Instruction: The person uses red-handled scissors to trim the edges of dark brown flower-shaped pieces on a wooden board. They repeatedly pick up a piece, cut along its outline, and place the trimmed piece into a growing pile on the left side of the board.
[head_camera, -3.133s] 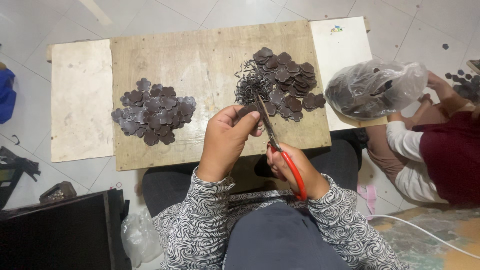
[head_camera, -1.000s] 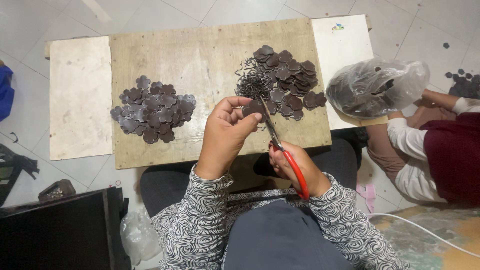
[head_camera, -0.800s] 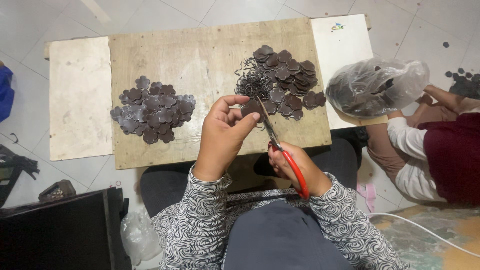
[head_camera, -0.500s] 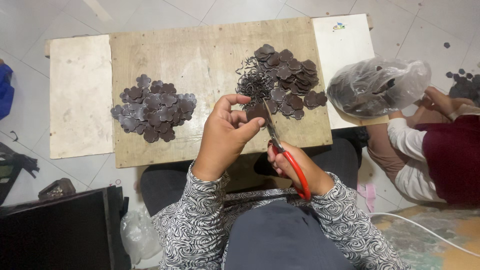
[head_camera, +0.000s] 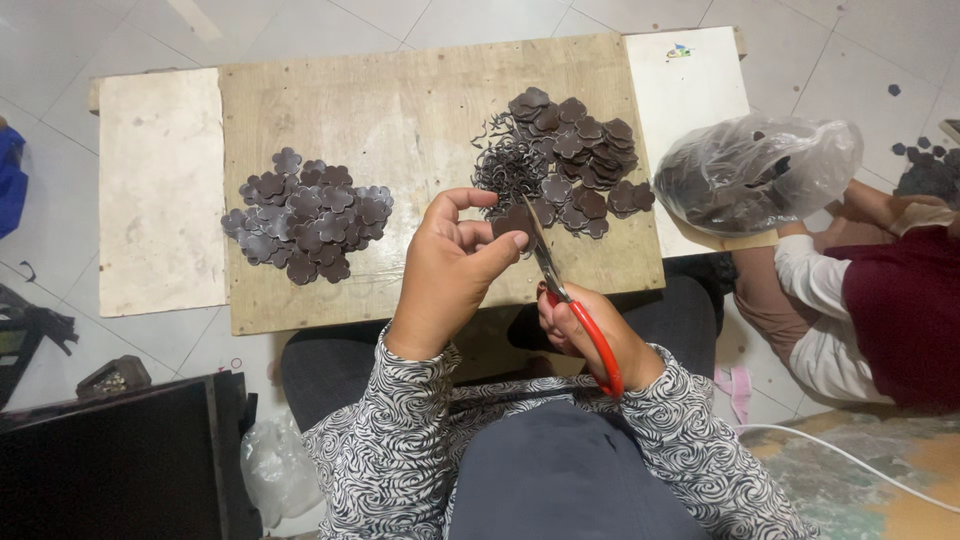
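My left hand (head_camera: 450, 262) pinches a small dark brown flower-shaped piece (head_camera: 512, 220) above the near edge of a low wooden board (head_camera: 400, 110). My right hand (head_camera: 590, 335) grips red-handled scissors (head_camera: 570, 300), whose blades reach up to the piece. On the board's left lies a pile of brown flower shapes (head_camera: 305, 215). At its right lies a second pile (head_camera: 575, 160) with a tangle of thin curly trimmings (head_camera: 505, 165) beside it.
A pale board (head_camera: 160, 190) lies left of the wooden one and a white panel (head_camera: 690, 100) to its right. A person in a dark red top (head_camera: 900, 310) sits at the right holding a clear plastic bag (head_camera: 755, 170) of brown pieces. A black box (head_camera: 110, 460) stands at bottom left.
My hands stay in place above the board's near edge. The piece turns slightly in my left fingers while the scissors work on it. The person's hand at the right shifts near the bag.
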